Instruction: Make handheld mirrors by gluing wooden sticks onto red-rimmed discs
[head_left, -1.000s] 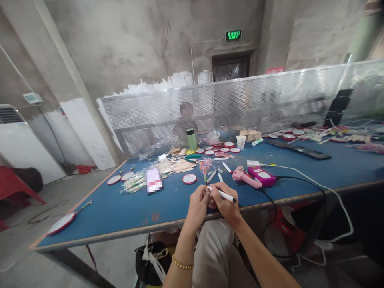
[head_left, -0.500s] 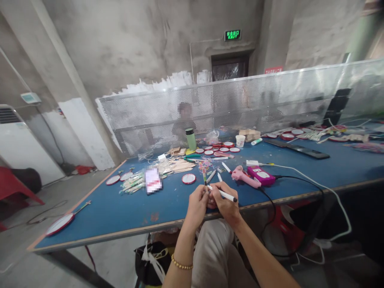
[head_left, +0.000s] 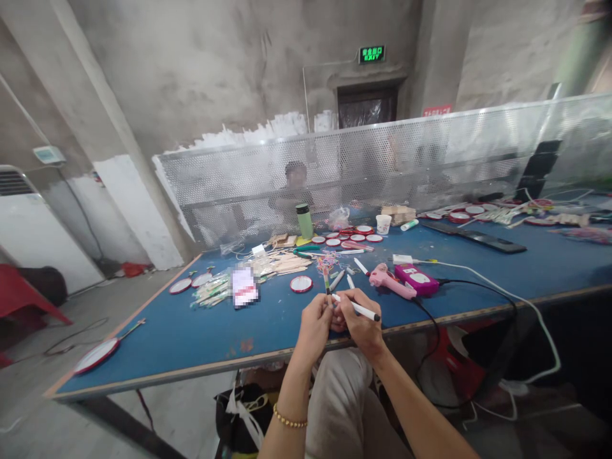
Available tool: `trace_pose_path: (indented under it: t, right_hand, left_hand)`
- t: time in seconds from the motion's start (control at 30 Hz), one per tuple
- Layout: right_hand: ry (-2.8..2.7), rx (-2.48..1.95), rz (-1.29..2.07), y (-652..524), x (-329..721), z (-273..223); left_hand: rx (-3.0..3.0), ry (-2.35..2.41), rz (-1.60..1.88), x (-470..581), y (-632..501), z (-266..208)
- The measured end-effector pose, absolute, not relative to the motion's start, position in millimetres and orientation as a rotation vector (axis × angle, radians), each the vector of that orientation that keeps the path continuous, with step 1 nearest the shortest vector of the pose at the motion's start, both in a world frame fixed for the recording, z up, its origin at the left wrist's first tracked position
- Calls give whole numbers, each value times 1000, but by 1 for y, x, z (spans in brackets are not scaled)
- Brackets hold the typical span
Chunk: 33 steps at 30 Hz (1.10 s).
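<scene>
At the table's front edge, my left hand [head_left: 315,322] is closed around a thin flat stick [head_left: 326,280] that stands up from the fingers, with green and dark bands on it. My right hand [head_left: 362,326] grips a white marker pen [head_left: 361,309] with a black end. The pen's tip meets the stick close to my left fingers; the exact contact is too small to make out. Beyond the hands lie several more pens, one of them a grey marker [head_left: 337,279], and a heap of small coloured bands [head_left: 327,260]. A round red-rimmed disc [head_left: 301,284] is to their left.
A pink glue gun [head_left: 389,282] and a purple box [head_left: 417,279] with cables sit on the right. Left are a phone [head_left: 245,287], wooden sticks [head_left: 291,262] and wrapped sticks [head_left: 210,290]. Behind stand a green bottle [head_left: 304,222], a paper cup [head_left: 383,224] and a mesh screen [head_left: 248,178]; a person sits beyond.
Very little differs. My right hand and the marker have shifted very slightly, still at the stick; my left hand keeps its hold.
</scene>
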State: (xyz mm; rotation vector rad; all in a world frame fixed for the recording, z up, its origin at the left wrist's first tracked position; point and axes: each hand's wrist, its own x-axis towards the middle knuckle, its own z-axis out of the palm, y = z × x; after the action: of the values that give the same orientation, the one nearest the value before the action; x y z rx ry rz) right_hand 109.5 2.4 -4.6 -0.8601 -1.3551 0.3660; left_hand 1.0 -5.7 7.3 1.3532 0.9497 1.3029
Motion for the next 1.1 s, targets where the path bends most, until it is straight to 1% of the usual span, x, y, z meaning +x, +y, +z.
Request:
trace_pose_path:
  t: [0.27,0.5,1.1]
  right_hand:
    - [-1385,-855,310,5,109,-6]
    - [-1341,-876,345,2,109,-4]
    - [-1384,-838,291,1,110,-2]
  left_hand:
    - [1400,1001,1319,-1,-4,4]
    - [1368,954,1288,-1,-4,4]
    - [1335,969,1305,1,-6,8]
